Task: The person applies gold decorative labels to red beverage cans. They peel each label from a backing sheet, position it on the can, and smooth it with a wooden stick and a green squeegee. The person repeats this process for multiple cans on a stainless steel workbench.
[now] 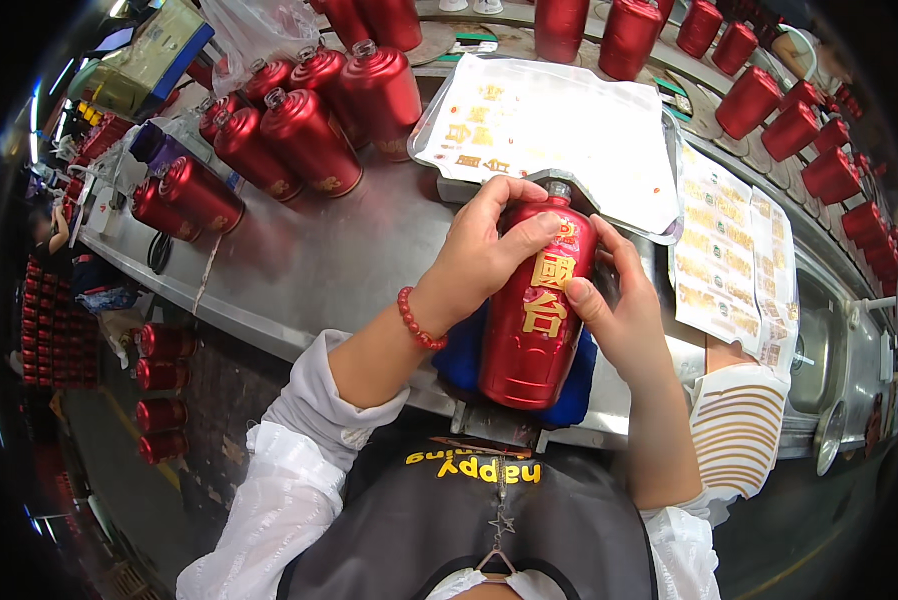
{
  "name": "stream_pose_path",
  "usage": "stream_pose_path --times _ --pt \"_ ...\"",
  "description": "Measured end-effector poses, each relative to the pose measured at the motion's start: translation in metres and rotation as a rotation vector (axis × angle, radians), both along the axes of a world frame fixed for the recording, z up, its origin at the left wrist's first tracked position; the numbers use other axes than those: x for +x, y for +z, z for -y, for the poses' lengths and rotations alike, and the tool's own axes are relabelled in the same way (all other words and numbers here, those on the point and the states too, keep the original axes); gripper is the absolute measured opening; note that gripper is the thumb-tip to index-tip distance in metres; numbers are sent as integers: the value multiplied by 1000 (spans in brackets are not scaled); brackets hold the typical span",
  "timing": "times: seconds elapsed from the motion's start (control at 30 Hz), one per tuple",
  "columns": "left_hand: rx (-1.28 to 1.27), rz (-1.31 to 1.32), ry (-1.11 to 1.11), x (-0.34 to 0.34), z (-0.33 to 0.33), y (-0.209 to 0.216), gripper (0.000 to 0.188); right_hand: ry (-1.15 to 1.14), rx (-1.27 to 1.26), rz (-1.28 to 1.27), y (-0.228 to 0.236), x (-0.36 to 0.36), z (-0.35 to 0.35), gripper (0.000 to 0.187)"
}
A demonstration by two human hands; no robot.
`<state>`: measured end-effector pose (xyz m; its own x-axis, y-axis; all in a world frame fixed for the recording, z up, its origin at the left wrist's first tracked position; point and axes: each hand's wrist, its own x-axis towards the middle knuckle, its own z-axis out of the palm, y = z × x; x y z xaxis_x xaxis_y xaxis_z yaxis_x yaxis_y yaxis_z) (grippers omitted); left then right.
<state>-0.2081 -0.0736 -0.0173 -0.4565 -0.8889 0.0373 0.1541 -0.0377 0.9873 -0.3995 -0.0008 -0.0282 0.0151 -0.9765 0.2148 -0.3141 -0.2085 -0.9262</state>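
At the near edge of the steel worktop point(349, 260) we held a red bottle point(534, 310) on a blue pad point(461, 362), left hand point(484, 250) fingers gripping its shoulder, right hand point(624, 315) fingers pressing its gold label point(549, 290). Sticker sheets point(734, 250) lay beside.

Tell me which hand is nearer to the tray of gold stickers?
Left. The left hand on the red bottle reaches the tray; the right hand lies lower.
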Motion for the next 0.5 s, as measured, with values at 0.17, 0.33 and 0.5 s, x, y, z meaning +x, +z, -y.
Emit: stream_pose_path --times 0.17,0.33,0.5 --pt "-16 51 43 -5 5 -2 36 1 -5 -27 2 1 1 75" --pt "-70 81 71 -9 5 -2 32 -6 -7 -24 0 0 0 76" --pt "-54 121 83 -9 5 0 32 -6 -13 -31 1 1 0 73"
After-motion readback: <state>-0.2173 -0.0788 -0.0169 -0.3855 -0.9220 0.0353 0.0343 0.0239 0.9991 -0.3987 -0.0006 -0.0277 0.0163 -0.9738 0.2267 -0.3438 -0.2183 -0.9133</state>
